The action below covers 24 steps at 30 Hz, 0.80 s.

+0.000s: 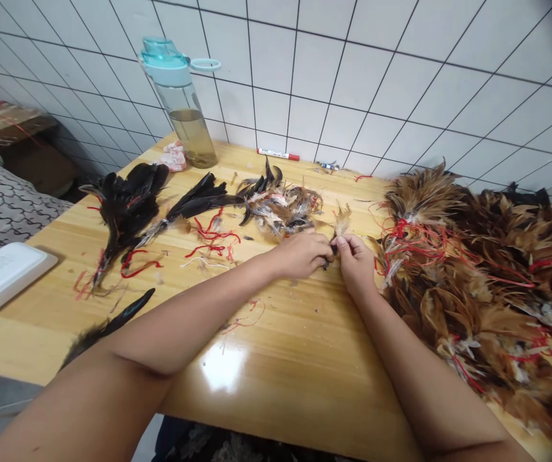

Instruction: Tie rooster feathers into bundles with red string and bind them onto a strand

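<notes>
My left hand (pixel 302 254) and my right hand (pixel 356 256) meet at the middle of a wooden table (pixel 276 359), fingers pinched together on a small tuft of brown feathers (pixel 340 223) that sticks up between them. A mixed pile of loose feathers (pixel 280 205) lies just beyond my hands. A big heap of brown feather bundles (pixel 487 269) tied with red thread fills the table to the right of my right hand.
Black feather bundles (pixel 129 202) and red thread scraps (pixel 211 240) lie at the left. A water bottle (pixel 182 102) stands at the back by the tiled wall, a red-capped marker (pixel 278 154) beside it. A white tray (pixel 1 279) sits at the left edge.
</notes>
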{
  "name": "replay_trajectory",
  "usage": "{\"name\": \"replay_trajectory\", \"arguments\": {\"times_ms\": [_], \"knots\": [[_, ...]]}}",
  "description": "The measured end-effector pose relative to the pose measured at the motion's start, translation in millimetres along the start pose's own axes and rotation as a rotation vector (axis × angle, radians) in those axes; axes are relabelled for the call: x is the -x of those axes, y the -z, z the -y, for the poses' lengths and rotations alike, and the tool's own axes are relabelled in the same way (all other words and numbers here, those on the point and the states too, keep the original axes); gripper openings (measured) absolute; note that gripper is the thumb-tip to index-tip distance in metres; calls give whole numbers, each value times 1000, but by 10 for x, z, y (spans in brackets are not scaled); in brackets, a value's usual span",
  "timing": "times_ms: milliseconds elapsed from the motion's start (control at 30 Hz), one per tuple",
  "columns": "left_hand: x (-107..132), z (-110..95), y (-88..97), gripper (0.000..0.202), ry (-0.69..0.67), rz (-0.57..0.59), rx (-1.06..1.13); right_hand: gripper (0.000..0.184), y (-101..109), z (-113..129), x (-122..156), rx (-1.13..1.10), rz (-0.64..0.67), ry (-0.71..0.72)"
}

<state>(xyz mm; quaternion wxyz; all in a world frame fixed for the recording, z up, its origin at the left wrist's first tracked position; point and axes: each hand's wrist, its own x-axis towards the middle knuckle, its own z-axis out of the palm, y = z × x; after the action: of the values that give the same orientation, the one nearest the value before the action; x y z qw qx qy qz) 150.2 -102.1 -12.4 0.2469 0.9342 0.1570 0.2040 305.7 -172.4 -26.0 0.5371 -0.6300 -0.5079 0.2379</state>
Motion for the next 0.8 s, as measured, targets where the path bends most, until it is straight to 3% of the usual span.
{"name": "replay_trajectory", "arguments": {"times_ms": [133,267,500,800], "knots": [[11,89,154,18,115,-176,-2,27,24,-9,-11,38,-38,11],[38,164,210,15,127,-109,-76,28,44,-30,-30,50,-71,12],[33,95,34,15,71,-30,-201,28,15,-53,-20,87,-62,26],[49,147,196,16,-45,-238,-329,27,-9,-96,0,203,3,29]]}}
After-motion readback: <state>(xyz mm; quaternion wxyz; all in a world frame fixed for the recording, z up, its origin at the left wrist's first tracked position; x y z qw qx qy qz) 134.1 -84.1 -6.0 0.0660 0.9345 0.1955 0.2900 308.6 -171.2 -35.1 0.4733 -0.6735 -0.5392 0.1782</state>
